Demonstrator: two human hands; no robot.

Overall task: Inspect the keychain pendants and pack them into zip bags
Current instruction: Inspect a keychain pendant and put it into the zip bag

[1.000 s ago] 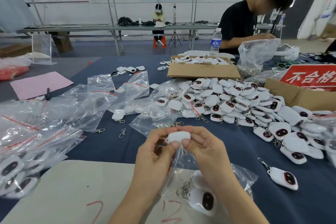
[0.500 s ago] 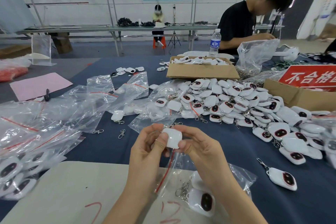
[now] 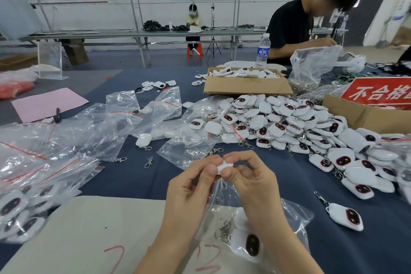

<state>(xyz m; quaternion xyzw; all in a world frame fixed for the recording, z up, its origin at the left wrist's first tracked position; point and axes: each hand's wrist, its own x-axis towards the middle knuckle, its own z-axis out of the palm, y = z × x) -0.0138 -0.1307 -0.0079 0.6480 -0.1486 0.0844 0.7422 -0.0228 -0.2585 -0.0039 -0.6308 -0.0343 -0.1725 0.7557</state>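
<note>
My left hand (image 3: 191, 191) and my right hand (image 3: 251, 182) pinch one small white keychain pendant (image 3: 223, 167) between their fingertips, above the mouth of a clear zip bag (image 3: 289, 218). That bag hangs below my hands and lies on the table, with white pendants (image 3: 249, 242) and metal clasps inside it. A big heap of white pendants with dark red faces (image 3: 300, 127) lies to the right. One loose pendant (image 3: 345, 216) sits near my right wrist. Empty zip bags (image 3: 106, 127) are spread out on the left.
Filled bags (image 3: 20, 211) lie at the far left. A cardboard box of pendants (image 3: 246, 84), a water bottle (image 3: 262, 51) and a box with a red sign (image 3: 378, 98) stand behind the heap. Another person (image 3: 307, 22) works across the table. A beige sheet (image 3: 89, 236) lies in front.
The pendant has turned between my fingers, from flat to nearly edge-on. My fingertips have closed in on it and both hands have drifted a little lower over the bag.
</note>
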